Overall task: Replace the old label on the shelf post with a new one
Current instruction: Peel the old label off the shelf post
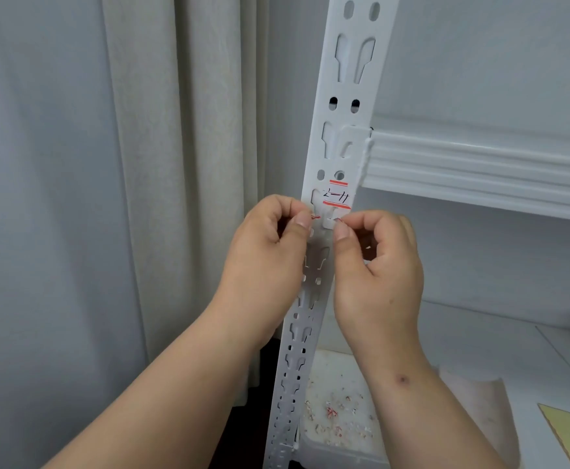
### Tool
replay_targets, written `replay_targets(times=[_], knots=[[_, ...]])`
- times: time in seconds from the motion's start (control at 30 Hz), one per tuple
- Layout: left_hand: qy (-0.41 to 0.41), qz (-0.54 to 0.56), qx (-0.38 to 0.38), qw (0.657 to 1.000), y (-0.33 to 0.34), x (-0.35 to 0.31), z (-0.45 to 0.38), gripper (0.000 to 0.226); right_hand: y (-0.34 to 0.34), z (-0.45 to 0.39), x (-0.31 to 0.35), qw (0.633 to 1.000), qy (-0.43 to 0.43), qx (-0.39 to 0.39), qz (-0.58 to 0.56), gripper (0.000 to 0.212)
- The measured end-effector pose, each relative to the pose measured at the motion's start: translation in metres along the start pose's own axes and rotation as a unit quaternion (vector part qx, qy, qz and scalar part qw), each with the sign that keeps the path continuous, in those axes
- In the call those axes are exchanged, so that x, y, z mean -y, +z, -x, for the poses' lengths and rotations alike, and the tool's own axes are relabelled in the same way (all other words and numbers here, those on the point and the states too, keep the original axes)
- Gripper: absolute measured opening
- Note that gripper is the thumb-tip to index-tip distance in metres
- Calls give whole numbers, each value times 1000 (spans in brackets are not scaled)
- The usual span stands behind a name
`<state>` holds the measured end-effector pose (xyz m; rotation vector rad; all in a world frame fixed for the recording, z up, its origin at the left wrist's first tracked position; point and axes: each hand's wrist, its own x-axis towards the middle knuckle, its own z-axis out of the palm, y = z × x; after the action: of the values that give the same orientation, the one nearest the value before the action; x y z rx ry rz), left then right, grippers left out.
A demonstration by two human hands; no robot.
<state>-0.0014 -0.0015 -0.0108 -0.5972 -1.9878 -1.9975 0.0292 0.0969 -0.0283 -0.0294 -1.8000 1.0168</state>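
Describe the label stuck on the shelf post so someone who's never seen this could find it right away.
Find the white perforated shelf post standing in front of the grey curtain. Just below where the white shelf beam joins it, above both hands, sits the label. It is a small white sticker with red bars at top and bottom and dark handwriting between, the only coloured mark on the post.

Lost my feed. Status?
Left hand pinches a red scrap. Right hand picks under the label, on the post. Nothing blocking.
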Motion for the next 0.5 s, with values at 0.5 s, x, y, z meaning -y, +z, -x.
replay_targets(times=[0.5], knots=[[-80,95,73,990,-10,-3,1,24,0,1,14,991,81,86,-65,12]])
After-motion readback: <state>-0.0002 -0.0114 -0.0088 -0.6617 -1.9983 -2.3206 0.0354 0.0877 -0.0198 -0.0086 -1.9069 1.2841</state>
